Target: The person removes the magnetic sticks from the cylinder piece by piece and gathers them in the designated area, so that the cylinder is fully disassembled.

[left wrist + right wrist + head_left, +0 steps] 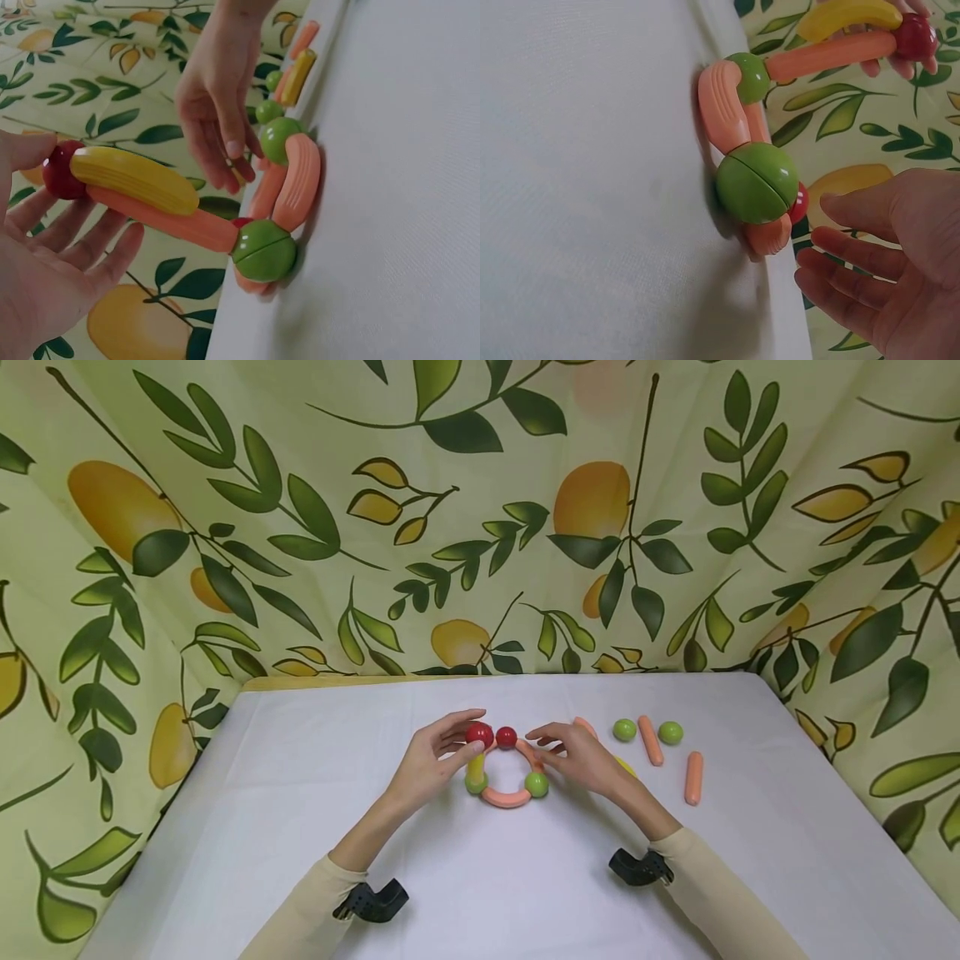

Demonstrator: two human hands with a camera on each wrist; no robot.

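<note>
On the white table lies a ring of joined toy pieces: curved orange rods (pixel 506 798), a left green ball (pixel 264 251), a right green ball (pixel 757 184) and a red ball (pixel 506 737) at the far side. A straight orange rod (pixel 165 219) rises from the left green ball. On its top sits another red ball (pixel 64 171), from which a curved yellow rod (pixel 139 180) sticks out. My left hand (pixel 427 764) pinches this upper red ball between thumb and fingers. Beside the ring's right side, my right hand (pixel 581 758) hovers with relaxed fingers, holding nothing.
Right of the ring lie loose green balls (pixel 671 732) and straight orange rods (pixel 693 778). A yellow piece (pixel 626 767) is partly hidden by my right forearm. A leaf-patterned curtain (pixel 480 568) hangs behind the table (pixel 300 827) and along both sides.
</note>
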